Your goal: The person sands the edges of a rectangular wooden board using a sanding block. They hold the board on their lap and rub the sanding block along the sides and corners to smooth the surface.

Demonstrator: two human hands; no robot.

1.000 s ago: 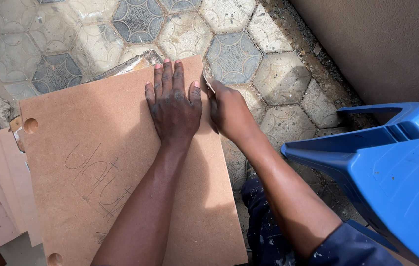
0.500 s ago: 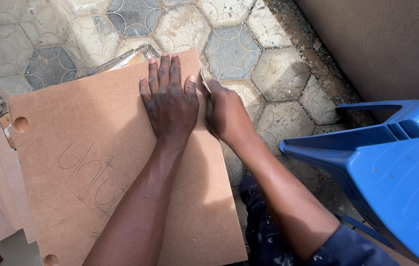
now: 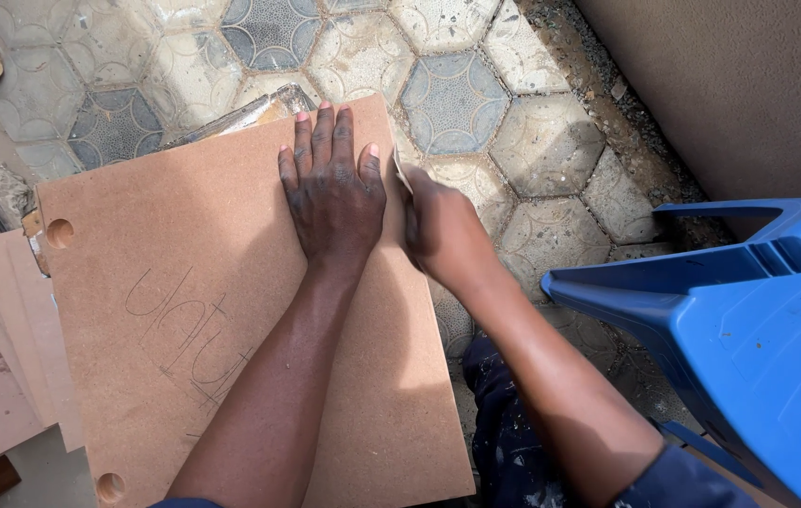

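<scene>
Right hand (image 3: 440,229) had slid slightly down the board's right edge since earlier, fingers closed on a small sandpaper scrap (image 3: 401,172). Left hand (image 3: 333,193) lay open, flat on one brown fibreboard panel (image 3: 184,310) on the tiled floor (image 3: 475,94): two round holes, pencil scrawl. One blue plastic stool (image 3: 758,329) stood beside.

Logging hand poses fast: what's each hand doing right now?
Left hand: open, flat on the brown fibreboard panel.
Right hand: closed on a small piece of sandpaper against the panel's right edge.
</scene>
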